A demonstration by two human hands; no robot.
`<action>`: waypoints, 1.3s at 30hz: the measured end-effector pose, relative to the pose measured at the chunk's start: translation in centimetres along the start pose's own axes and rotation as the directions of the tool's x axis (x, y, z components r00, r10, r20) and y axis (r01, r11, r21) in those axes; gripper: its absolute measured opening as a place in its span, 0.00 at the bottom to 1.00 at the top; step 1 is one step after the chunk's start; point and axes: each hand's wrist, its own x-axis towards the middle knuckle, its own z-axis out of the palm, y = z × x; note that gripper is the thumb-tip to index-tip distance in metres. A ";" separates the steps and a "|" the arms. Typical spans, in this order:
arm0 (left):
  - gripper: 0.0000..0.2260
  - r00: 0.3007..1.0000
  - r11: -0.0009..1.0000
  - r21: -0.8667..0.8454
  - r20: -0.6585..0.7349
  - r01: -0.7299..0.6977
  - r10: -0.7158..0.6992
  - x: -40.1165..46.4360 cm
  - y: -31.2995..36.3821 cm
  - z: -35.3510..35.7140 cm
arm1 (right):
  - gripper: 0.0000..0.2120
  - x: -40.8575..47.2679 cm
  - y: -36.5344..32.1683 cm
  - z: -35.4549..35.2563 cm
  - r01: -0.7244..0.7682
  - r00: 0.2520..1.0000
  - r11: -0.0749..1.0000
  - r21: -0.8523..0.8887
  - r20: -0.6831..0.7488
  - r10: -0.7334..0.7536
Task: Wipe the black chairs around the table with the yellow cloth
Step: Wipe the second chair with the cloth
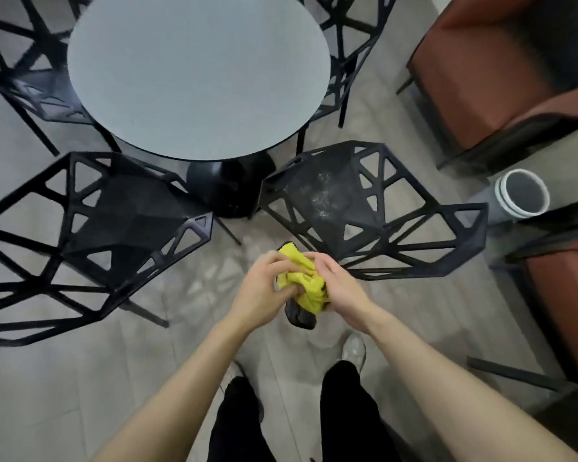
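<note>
1. I see a grey tiled floor (80, 378) under a round grey table (197, 75), with rust-coloured seats (481, 71) on the right.
2. I count four black chairs (107, 221) around the table.
3. My left hand (261, 295) and right hand (341, 291) meet in front of me, each grip clamped on the bunched yellow cloth (302, 281), above the floor between the two near chairs.

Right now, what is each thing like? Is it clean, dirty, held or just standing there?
Cloth: bunched up, held in both hands.
Left hand: gripping the cloth.
Right hand: gripping the cloth.
Right chair: pale specks on the seat.
Left chair: upright, no specks visible.
Table: bare top.
</note>
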 end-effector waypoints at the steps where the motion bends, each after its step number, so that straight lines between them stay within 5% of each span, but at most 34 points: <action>1: 0.11 1.000 1.000 0.010 -0.022 0.016 -0.016 0.6 1.6 0.4 | 0.15 -1.0 -0.2 -1.7 0.013 0.999 0.999 0.033 0.029 -0.014; 6: 0.06 0.984 0.993 0.043 -0.146 0.114 -0.107 3.5 10.4 3.7 | 0.13 -3.4 -0.7 -12.3 0.149 0.985 0.984 -0.094 0.096 -0.140; 9: 0.08 0.975 0.988 0.102 -0.205 0.113 -0.090 5.8 16.3 7.1 | 0.31 -4.5 -1.0 -19.0 0.349 0.937 0.868 -0.354 0.105 -0.334; 11: 0.09 0.969 0.990 0.114 -0.238 0.088 -0.059 7.9 20.2 9.5 | 0.35 -5.2 -1.9 -22.4 0.443 0.887 0.782 -0.439 0.086 -0.455; 13: 0.09 0.966 0.991 0.104 -0.253 0.086 -0.057 9.8 23.5 11.4 | 0.31 -5.3 -2.9 -25.0 0.530 0.814 0.660 -0.533 0.102 -0.571; 16: 0.10 0.968 0.998 0.006 -0.242 0.061 -0.058 12.6 27.4 13.4 | 0.10 -4.7 -4.6 -28.3 0.652 0.664 0.522 -0.550 0.081 -0.743; 18: 0.09 0.972 0.988 -0.146 -0.215 0.060 -0.091 14.2 29.5 14.1 | 0.04 -4.6 -6.2 -30.9 0.674 0.631 0.539 -0.505 0.015 -0.775; 22: 0.21 0.988 0.841 -0.521 0.056 0.149 -0.141 17.3 31.6 15.2 | 0.04 -3.6 -9.2 -36.2 0.628 0.706 0.700 -0.339 -0.131 -0.696; 27: 0.19 0.972 0.954 -0.288 -0.186 0.088 -0.146 23.6 33.9 19.6 | 0.22 -1.0 -11.7 -42.1 0.611 0.785 0.725 -0.317 0.125 -0.607; 33: 0.08 0.923 0.996 -0.049 -0.376 0.074 -0.087 32.8 33.8 21.8 | 0.01 8.4 -15.2 -50.7 0.610 0.716 0.524 -0.595 0.129 -0.686; 35: 0.04 0.897 0.988 0.113 -0.439 0.108 -0.048 35.3 33.8 22.0 | 0.12 9.7 -17.3 -54.1 0.572 0.716 0.504 -0.647 0.093 -0.692; 39: 0.07 0.825 0.963 0.251 -0.562 0.096 0.064 38.1 35.2 22.8 | 0.05 12.5 -21.3 -59.6 0.657 0.609 0.452 -0.603 0.072 -0.790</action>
